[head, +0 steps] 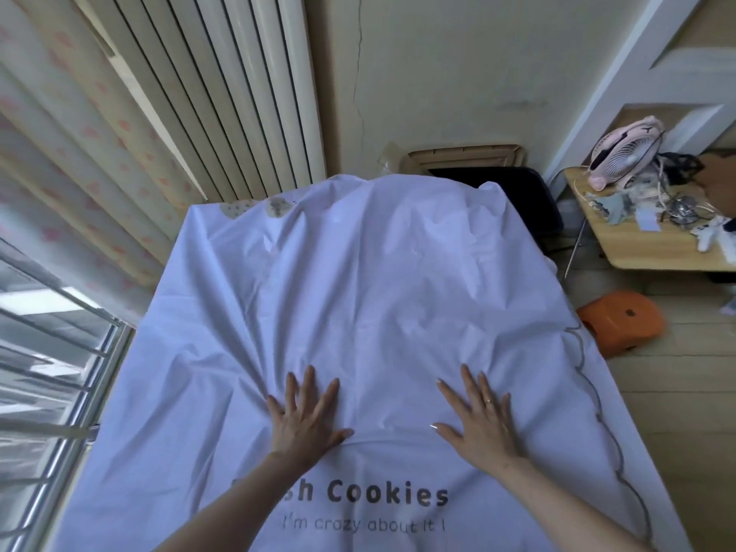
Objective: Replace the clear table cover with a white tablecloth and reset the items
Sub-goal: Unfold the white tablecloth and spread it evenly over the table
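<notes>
Left hand (306, 420) and right hand (478, 424) pressing flat on cloth (378, 272), fingers spread, gripping nothing. Advice: sweep outward toward edges, chasing creases fanning from palms.

Bare forearms (223, 511), long nails (434, 426), thin ring (489, 401) on right hand (484, 426)
</notes>
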